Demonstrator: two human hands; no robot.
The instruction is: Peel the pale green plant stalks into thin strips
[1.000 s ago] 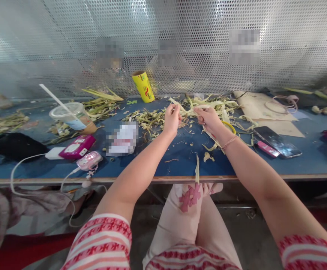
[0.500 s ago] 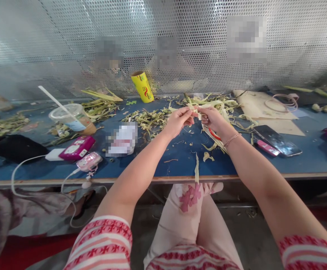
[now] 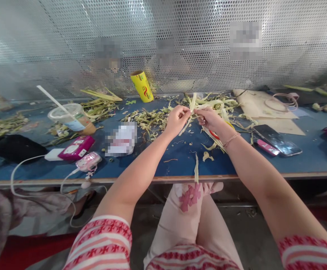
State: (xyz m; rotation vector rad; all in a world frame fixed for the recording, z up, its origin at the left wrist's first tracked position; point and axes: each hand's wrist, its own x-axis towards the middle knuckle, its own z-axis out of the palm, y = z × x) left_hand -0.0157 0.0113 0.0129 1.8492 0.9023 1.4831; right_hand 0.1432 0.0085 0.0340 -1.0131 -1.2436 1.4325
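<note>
My left hand (image 3: 177, 119) and my right hand (image 3: 210, 120) meet over the table, fingers closed in a pinch on a pale green plant strip (image 3: 194, 100). The strip stands up between the fingertips, and a thinner pale piece slants down below them. Behind and under my right hand lies a heap of pale peeled strips (image 3: 221, 103). Something red and yellow shows beside my right wrist, partly hidden by it. Left of my left hand is a pile of short greenish plant scraps (image 3: 156, 119).
A yellow cardboard tube (image 3: 142, 87) stands tilted by the perforated metal wall. On the blue table (image 3: 169, 165) are a plastic cup (image 3: 77, 120) with a straw, a purple charger (image 3: 76, 148) with white cables, a dark phone (image 3: 278, 140) and brown paper (image 3: 260, 108).
The strip has turned upright between my fingers, and its thinner part now slants downward. My hands have shifted slightly left, with the left fingers curled more.
</note>
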